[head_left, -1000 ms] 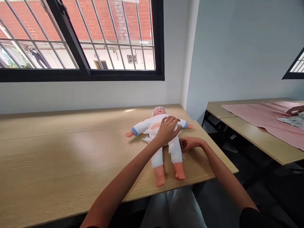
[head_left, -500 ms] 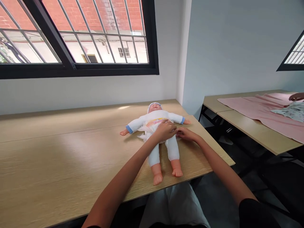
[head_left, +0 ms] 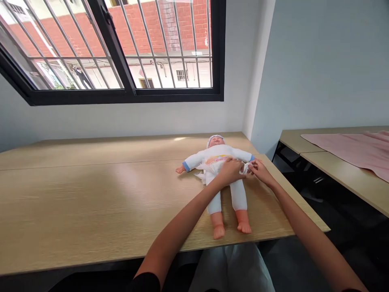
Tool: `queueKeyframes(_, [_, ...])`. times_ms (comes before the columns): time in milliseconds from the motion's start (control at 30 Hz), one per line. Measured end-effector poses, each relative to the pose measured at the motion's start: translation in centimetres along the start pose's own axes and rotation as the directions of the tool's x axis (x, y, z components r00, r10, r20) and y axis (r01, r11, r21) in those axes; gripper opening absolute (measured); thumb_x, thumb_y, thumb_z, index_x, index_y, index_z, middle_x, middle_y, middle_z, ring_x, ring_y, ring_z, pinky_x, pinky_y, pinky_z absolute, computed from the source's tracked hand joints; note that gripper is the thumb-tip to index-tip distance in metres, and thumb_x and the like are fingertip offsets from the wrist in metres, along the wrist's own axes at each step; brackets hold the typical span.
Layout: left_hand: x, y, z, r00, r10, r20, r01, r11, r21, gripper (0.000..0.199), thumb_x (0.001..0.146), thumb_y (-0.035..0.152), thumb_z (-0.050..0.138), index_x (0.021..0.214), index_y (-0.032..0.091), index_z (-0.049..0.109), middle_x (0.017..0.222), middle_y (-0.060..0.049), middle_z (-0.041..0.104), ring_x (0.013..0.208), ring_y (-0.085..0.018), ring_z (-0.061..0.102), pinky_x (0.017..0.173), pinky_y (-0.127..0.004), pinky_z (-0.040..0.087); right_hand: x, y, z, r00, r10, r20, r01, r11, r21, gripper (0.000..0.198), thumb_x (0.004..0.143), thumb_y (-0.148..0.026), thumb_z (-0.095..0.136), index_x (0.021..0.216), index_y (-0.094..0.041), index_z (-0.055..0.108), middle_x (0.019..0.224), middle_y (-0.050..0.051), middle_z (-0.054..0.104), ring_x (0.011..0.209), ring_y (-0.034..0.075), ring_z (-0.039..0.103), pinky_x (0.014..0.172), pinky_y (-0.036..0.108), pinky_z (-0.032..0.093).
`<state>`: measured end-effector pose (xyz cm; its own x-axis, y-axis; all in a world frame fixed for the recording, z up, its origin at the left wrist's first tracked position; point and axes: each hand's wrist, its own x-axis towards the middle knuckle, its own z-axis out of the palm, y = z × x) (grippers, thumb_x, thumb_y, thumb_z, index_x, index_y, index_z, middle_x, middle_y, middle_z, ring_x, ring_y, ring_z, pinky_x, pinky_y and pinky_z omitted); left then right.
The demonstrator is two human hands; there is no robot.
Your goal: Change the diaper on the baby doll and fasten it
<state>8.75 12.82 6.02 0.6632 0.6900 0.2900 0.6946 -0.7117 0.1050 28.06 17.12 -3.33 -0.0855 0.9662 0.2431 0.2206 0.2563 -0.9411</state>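
A baby doll (head_left: pixel 218 151) in a white suit with blue cuffs lies on its back on the table, its bare feet towards me. Around its hips is a white diaper (head_left: pixel 199 177), loose on the left side. My left hand (head_left: pixel 232 172) lies over the doll's waist, fingers curled on the diaper's front at the right edge; the hand hides part of the grip. Beside the doll's right-hand hip in view, my right hand (head_left: pixel 260 170) pinches the diaper's side flap, which stretches pale between the two hands.
The wooden table (head_left: pixel 106 211) extends far to the left, its front edge close to my legs. A second table (head_left: pixel 334 158) with a pink cloth (head_left: pixel 349 150) stands at the right, across a gap. Behind is a barred window (head_left: pixel 130 95).
My right hand has drawn away from my left, and the white side flap now shows between them. The view has turned left, and another person's hand at the far right is out of sight.
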Motion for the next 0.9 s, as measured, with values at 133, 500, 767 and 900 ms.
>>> queueKeyframes(133, [0.9,1.2,0.6,0.992,-0.121,0.027,0.119,0.991,0.055,0.016,0.073,0.029,0.068,0.080,0.016,0.062,0.090,-0.009,0.069,0.093,-0.024,0.059,0.086,-0.035,0.039,-0.1,-1.4,0.2,0.997,0.069,-0.040,-0.063,0.990,0.128,0.037,0.069,-0.047,0.067,0.085,-0.017,0.051,0.072,0.003,0.064,0.064,0.016,0.061,0.056,0.027,0.045])
queueKeyframes(500, [1.6,0.9,1.7,0.973,-0.216,-0.085,0.219,0.975,0.032,0.018,0.077,0.010,0.045,0.090,0.016,0.056,0.086,-0.013,0.068,0.093,-0.028,0.060,0.084,-0.040,0.038,-0.8,-3.5,0.2,0.986,0.167,-0.027,-0.147,0.923,0.357,0.030,0.080,-0.037,0.060,0.101,-0.018,0.053,0.083,0.006,0.067,0.066,0.016,0.065,0.061,0.027,0.050])
queueKeyframes(767, [1.6,0.6,1.5,0.945,-0.300,-0.129,0.280,0.948,-0.149,0.023,0.079,0.011,0.043,0.100,0.017,0.049,0.078,-0.005,0.069,0.080,-0.021,0.063,0.079,-0.032,0.042,-1.1,-2.6,0.9,1.000,-0.001,-0.011,0.003,0.982,0.188,0.066,0.058,-0.030,0.078,0.115,-0.020,0.047,0.099,0.004,0.062,0.083,0.016,0.063,0.076,0.031,0.053])
queueKeyframes(900, [1.6,0.5,1.4,0.941,-0.311,-0.133,0.285,0.942,-0.178,0.025,0.078,0.010,0.043,0.101,0.018,0.048,0.077,-0.004,0.069,0.079,-0.021,0.063,0.080,-0.032,0.042,-1.4,-2.5,1.5,0.995,-0.087,-0.051,0.090,0.994,0.067,0.058,0.064,-0.043,0.075,0.111,-0.020,0.051,0.096,0.004,0.061,0.079,0.016,0.061,0.077,0.032,0.052])
